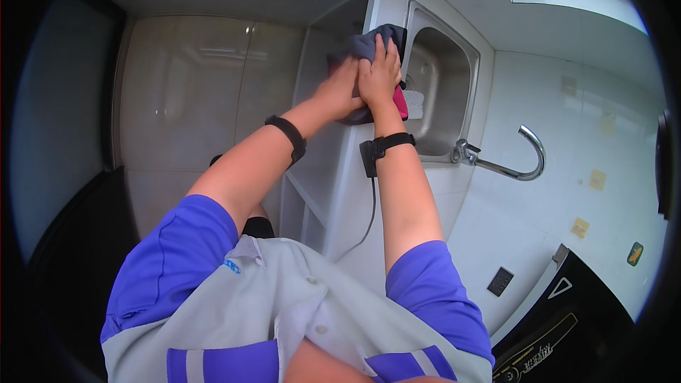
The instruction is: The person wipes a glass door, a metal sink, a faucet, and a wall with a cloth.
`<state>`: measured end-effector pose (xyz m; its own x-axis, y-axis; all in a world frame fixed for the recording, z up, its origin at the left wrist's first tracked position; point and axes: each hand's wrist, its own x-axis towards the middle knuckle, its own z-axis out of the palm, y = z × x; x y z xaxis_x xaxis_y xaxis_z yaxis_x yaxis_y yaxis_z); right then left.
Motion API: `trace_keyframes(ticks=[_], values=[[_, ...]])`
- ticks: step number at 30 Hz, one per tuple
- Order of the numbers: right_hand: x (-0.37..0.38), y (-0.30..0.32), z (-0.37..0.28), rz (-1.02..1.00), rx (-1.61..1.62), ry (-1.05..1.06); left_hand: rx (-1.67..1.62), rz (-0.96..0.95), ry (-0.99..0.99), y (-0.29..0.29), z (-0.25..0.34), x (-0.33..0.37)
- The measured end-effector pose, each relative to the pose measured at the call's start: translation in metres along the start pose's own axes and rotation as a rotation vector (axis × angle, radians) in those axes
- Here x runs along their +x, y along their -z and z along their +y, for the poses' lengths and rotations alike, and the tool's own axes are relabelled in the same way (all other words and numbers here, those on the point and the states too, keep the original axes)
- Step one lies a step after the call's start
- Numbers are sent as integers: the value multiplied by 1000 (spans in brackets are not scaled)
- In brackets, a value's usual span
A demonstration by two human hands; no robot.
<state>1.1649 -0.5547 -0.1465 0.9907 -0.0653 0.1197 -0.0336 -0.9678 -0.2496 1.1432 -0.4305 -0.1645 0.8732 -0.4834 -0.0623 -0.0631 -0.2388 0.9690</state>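
Both my hands work close together at the sink-side edge of the white counter. My right hand (381, 74) is closed over a dark grey cloth (363, 47), its fingers reaching forward over the folds. Beside it, my left hand (339, 91) touches the same bundle; its fingers are partly hidden and smeared by motion. Under and beside the hands lies a dark item with a pink-red side (401, 103); its kind cannot be made out. A black strap is on each wrist, the right one with a small box and a cable.
A steel sink (464, 124) is set into the counter (379, 202), with a white ribbed piece (413, 104) at its near-left rim. A curved chrome faucet (528, 163) stands to the right. Tiled floor (188, 92) is at left; a black panel (567, 319) is at lower right.
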Motion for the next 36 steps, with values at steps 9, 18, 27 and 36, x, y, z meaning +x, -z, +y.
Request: trace_keyframes(ticks=[9, 18, 27, 36], values=[[50, -1, 13, 89, 191, 116, -64, -3, -41, 25, -12, 63], [96, -7, 3, 54, 117, 68, -336, -56, -177, 55, -19, 110], [144, -14, 1, 113, 243, -6, -214, -27, -239, 82, -21, 161], [66, 2, -18, 44, 316, -135, -117, -219, -84, 67, -12, 88]])
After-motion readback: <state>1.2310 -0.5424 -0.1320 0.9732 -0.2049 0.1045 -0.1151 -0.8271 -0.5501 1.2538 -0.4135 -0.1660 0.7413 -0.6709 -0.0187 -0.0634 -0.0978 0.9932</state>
